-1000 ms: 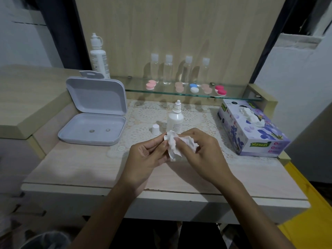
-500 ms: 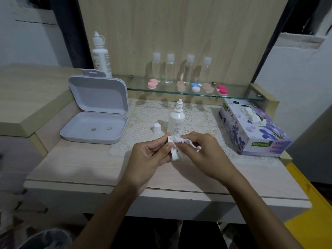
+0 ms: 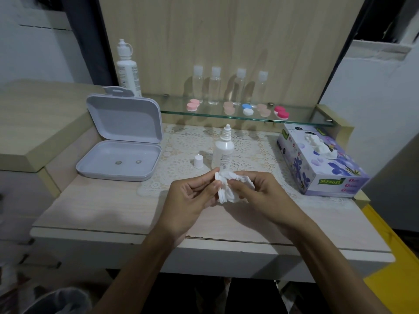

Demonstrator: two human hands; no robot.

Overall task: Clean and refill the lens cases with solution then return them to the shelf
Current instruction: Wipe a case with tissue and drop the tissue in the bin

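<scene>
Above the table's front half, my left hand (image 3: 192, 196) grips a white lens case (image 3: 221, 194) by its edge. My right hand (image 3: 256, 189) pinches a crumpled white tissue (image 3: 235, 179) and presses it against the case, hiding most of it. Just behind my hands stands an uncapped solution bottle (image 3: 223, 150), with its white cap (image 3: 198, 161) beside it on the lace mat. On the glass shelf (image 3: 301, 118) lie several lens cases: pink (image 3: 192, 104), beige (image 3: 228, 108), blue and white (image 3: 247, 109), beige (image 3: 263, 110), red (image 3: 281, 112).
An open white box (image 3: 122, 141) holding two small lenses sits at the left. A tissue box (image 3: 322, 162) stands at the right. Several clear bottles (image 3: 214, 86) and a large solution bottle (image 3: 127, 69) stand at the back. A bin (image 3: 56, 302) is below left.
My right hand has worked the tissue round the case, bunching it tighter; the case's rim now shows at my left fingertips. Both hands stay in about the same place.
</scene>
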